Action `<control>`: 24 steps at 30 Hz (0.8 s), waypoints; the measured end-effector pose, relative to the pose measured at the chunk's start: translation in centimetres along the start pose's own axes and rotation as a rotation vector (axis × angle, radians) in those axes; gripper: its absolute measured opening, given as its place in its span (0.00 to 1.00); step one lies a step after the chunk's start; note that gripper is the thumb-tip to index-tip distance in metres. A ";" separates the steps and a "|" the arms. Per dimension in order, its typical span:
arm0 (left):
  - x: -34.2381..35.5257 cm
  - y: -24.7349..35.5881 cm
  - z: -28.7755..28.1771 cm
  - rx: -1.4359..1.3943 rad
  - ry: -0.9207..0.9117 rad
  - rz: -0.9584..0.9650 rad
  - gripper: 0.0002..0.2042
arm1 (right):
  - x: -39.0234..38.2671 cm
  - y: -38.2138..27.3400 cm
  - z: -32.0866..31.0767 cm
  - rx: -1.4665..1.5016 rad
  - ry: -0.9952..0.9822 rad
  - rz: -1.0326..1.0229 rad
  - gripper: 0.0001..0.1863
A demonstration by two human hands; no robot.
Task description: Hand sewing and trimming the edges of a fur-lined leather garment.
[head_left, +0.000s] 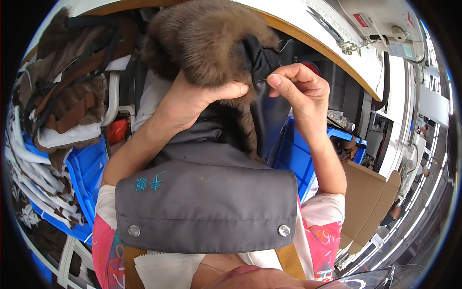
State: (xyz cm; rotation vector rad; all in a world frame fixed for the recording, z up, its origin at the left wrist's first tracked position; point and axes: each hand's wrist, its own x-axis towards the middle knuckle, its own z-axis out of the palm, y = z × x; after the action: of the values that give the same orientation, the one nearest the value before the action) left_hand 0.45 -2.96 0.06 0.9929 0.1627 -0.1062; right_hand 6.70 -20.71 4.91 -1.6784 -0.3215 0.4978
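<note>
Fur [211, 43] is above the lap, between the person and the table [301, 10], its upper part up against the table edge. Likely there because that brings the edge being handled up close and leaves both forearms room to come in from the sides.

Left hand [190, 102] has the fur clamped: thumb laid along the lower edge, fingers out of sight under the pile. Reads as the holding hand, fixing the edge so a light pull on the other side doesn't drag the whole piece.

Right hand [305, 91] is in a narrow pinch, thumb against forefinger, just beside the black lining [262, 55]. A fine dark strand [260, 80] runs from the pinch toward the fur edge. Thread or needle? Too thin to tell from here. Thumb tips face each other with a small gap, which probably gives control over that short span.

Lining sits at the fur's right side, exposed toward the right hand, so fur and lining meet near the pinch. A narrow fur strip [250, 130] hangs below, toward the apron [207, 197].

Fur scraps [79, 103] are piled left, right crate [294, 156] is just past the right forearm. Both presumably within reach but out of the elbows' way. Sewing machine [385, 24] is well apart, far right on the table.
</note>
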 end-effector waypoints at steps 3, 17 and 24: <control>0.0 0.4 0.3 -0.013 -0.006 -0.037 0.32 | -0.1 -0.6 -0.7 0.021 -0.041 0.038 0.04; 0.1 0.5 0.9 0.026 -0.002 0.011 0.30 | 0.2 -1.1 0.5 -0.866 0.065 -0.811 0.08; 0.0 0.3 0.8 -0.001 0.009 0.018 0.29 | -0.2 -0.5 0.6 -0.416 0.042 -0.335 0.07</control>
State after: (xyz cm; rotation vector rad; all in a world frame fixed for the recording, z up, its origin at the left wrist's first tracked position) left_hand 0.53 -3.50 0.79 0.9941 0.1619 -0.0850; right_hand 6.30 -20.24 5.32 -1.9804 -0.6986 0.1486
